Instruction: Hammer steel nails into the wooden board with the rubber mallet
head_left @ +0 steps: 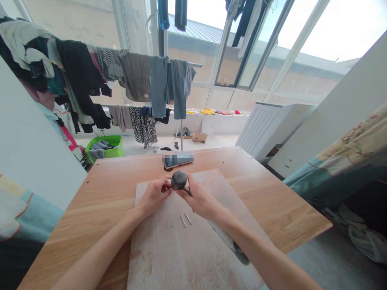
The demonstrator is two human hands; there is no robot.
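My right hand (196, 197) is closed around a hammer (179, 180) close to its dark round head. The hammer's handle runs back under my right forearm, and its dark end shows below the arm. My left hand (156, 195) is just left of the hammer head, thumb and fingers curled together in a pinch. What sits between those fingertips, if anything, is too small to make out. Both hands are over a pale, worn board (163, 249). Two thin metal nails (185, 220) lie side by side on the board, nearer to me than the hands.
The board lies on a wood-grain table (99, 197). A phone (178, 160) lies beyond my hands near the far edge. Behind are a rack of hanging clothes (136, 76), a green basket (105, 147) and a white ribbed cabinet (260, 125). Curtains (341, 149) hang at right.
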